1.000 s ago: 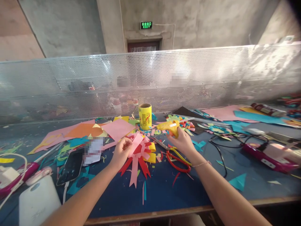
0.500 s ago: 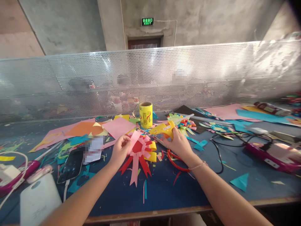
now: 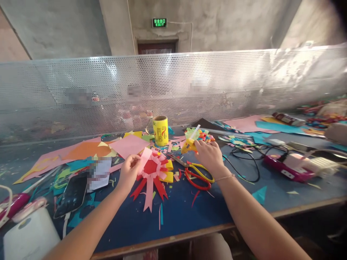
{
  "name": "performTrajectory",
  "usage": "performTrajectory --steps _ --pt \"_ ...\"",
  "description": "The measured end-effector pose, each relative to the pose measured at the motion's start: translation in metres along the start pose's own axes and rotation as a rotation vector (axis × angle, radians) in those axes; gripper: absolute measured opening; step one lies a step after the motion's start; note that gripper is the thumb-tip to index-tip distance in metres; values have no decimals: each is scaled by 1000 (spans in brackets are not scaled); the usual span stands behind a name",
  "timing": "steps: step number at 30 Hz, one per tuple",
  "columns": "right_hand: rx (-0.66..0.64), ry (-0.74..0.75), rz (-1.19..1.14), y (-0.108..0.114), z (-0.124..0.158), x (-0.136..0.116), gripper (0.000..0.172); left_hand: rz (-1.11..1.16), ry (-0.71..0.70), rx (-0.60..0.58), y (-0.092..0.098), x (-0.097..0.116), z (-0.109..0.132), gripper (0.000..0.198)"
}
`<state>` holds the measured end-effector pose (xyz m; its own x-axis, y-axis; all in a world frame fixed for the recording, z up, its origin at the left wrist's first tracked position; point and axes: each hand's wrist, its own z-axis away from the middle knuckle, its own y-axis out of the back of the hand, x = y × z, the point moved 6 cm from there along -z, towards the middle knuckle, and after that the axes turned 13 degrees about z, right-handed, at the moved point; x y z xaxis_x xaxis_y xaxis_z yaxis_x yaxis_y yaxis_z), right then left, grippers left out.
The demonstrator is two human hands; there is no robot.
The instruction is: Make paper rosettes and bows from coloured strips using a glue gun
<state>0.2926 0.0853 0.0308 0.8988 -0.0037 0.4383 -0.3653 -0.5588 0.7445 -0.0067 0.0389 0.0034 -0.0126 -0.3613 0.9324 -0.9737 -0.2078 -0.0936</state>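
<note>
Pinched in my left hand is a pink paper strip, beside the upper left of a paper rosette. The rosette lies on the blue table, with a red centre, pink, red and yellow loops and forked tails. My right hand is closed round a yellow glue gun, whose nozzle is hard to make out; a clear glue stick rises from it. Scissors with red and yellow handles lie between the rosette and my right wrist.
A yellow cardboard tube stands behind the rosette. Coloured paper sheets and scraps cover the table's back. At left lie a phone and a white power bank; at right, a magenta power strip with black cable. A perforated metal screen runs behind.
My right hand has moved away from the rosette with the glue gun, which is now turned differently, and the scissors are uncovered. The view has shifted to the right. My left hand still holds the strip.
</note>
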Motion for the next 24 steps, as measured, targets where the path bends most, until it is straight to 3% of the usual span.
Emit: performTrajectory --steps 3,9,18,24 --pt "16 59 -30 2 1 -8 27 15 3 13 0 3 0 16" --pt "6 12 -57 -4 3 -3 29 28 4 22 -1 4 -1 16" --pt "114 158 -111 10 5 1 29 31 1 12 0 3 0 16" --pt "109 -38 -154 3 2 20 28 54 20 -28 -7 3 0 17"
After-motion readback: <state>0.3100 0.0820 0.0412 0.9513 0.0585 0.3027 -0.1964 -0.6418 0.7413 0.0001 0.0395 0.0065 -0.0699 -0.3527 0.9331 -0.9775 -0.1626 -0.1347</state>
